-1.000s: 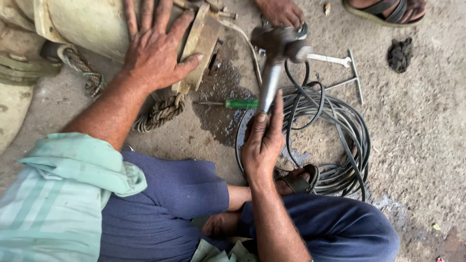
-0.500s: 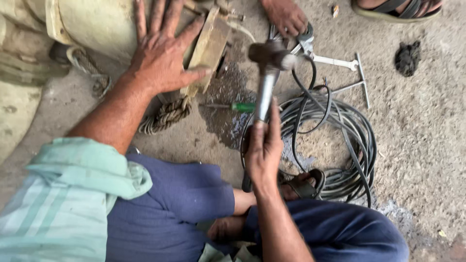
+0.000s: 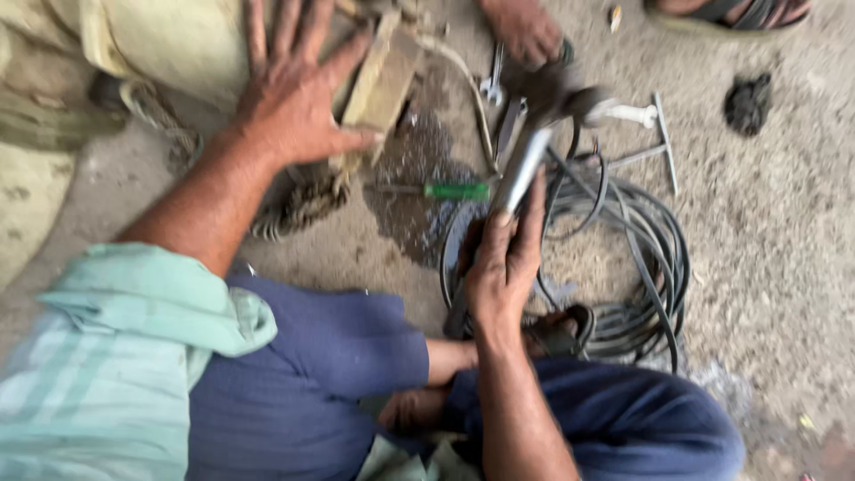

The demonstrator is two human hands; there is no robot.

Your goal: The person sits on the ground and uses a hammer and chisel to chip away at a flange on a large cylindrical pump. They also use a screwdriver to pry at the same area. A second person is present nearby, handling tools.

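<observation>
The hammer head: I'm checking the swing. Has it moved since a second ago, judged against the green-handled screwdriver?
Yes. The hammer head, blurred, has swung right, away from the green-handled screwdriver, gripped by the right hand.

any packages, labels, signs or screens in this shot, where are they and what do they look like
None in view. Only tools and gear on the ground: a hammer in the right hand, a green-handled screwdriver, a coiled black cable, and a wooden block by the left hand.

We grip a hammer (image 3: 521, 169) handle in our right hand (image 3: 500, 272), its blurred head raised; our left hand (image 3: 294, 98) presses flat on a wooden block (image 3: 385, 80), above coiled black cable (image 3: 641, 267) on the floor
</observation>
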